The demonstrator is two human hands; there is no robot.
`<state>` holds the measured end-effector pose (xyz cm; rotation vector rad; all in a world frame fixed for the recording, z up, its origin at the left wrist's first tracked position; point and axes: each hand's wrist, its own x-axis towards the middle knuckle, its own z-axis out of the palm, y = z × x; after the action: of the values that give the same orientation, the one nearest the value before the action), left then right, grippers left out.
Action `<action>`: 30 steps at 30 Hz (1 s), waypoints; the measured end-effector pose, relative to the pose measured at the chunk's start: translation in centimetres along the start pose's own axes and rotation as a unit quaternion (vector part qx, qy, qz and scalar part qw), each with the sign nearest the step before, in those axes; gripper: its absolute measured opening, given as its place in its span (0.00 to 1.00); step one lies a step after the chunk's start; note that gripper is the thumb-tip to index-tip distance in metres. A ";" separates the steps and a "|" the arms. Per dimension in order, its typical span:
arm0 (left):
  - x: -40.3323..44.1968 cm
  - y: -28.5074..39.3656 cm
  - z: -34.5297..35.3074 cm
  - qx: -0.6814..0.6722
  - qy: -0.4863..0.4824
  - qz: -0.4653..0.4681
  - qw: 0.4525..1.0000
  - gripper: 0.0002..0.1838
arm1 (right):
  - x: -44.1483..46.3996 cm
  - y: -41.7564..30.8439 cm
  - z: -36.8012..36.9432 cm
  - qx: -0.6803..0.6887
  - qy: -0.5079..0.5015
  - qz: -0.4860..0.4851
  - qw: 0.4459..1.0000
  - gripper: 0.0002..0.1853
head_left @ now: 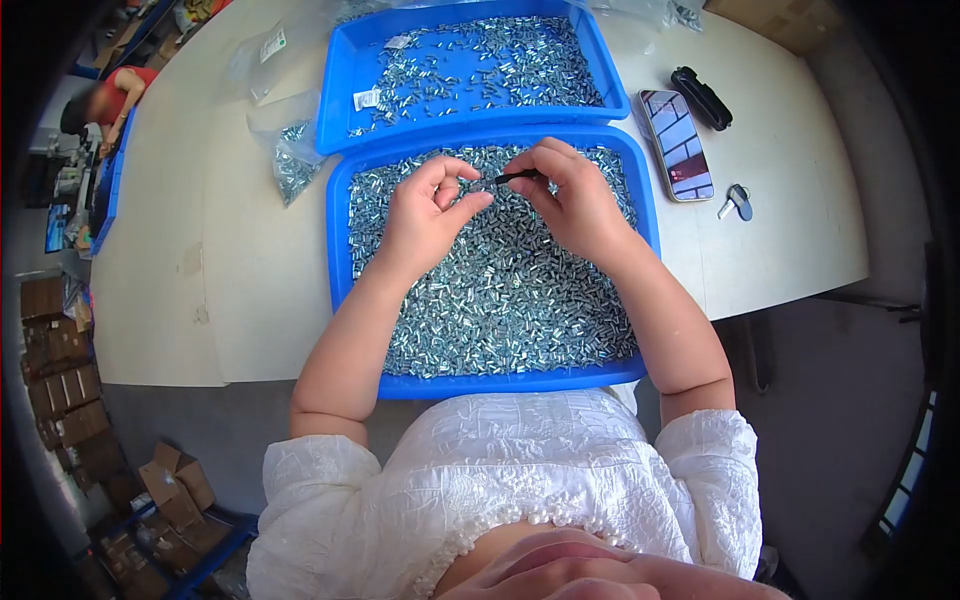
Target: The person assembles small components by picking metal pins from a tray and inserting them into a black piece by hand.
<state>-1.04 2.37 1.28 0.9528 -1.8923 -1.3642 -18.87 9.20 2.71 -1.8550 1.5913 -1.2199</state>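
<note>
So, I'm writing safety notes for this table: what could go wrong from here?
The black tool in the right hand might slip and get lost among the small metal pieces below. Pieces could also cross between the near tray and the far tray, as they sit close together and both hold loose ones. And the phone lies beside the near tray, so a sideways swing might knock it.

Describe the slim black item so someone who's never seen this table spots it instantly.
Start at the blue tray nearest the wearer, full of small metal pieces. Over its far half, the right hand pinches the slim black item, one end towards the left hand. Its dark, narrow shape stands out against the silvery pieces.
</note>
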 end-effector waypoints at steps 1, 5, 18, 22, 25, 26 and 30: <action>0.0 -0.4 -0.1 0.009 0.003 0.016 1.000 0.08 | 0.0 0.0 0.0 0.002 0.000 0.000 1.000 0.06; 0.3 -0.8 0.1 0.005 0.023 0.005 1.000 0.09 | 0.0 -0.2 0.0 0.003 0.002 0.007 1.000 0.05; 0.0 -0.2 -0.1 0.020 0.015 0.004 1.000 0.07 | 0.0 -0.1 0.0 0.011 0.008 0.002 1.000 0.06; 0.2 -0.4 -0.2 0.023 -0.004 -0.003 1.000 0.07 | 0.0 -0.1 0.0 0.018 0.010 0.007 1.000 0.06; 0.2 -0.6 -0.2 0.012 -0.012 -0.005 1.000 0.08 | 0.0 0.0 0.0 0.016 0.007 0.006 1.000 0.06; 0.1 -0.7 -0.2 -0.004 -0.018 0.005 1.000 0.09 | 0.0 -0.1 0.0 0.017 0.007 0.006 1.000 0.06; 0.2 0.3 -1.1 -0.219 -0.024 -0.158 0.962 0.11 | 0.0 0.0 0.0 0.011 0.014 0.008 1.000 0.06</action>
<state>-0.35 1.66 1.87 1.0218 -1.4127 -1.9083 -18.84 9.24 2.73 -1.8153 1.5985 -1.2569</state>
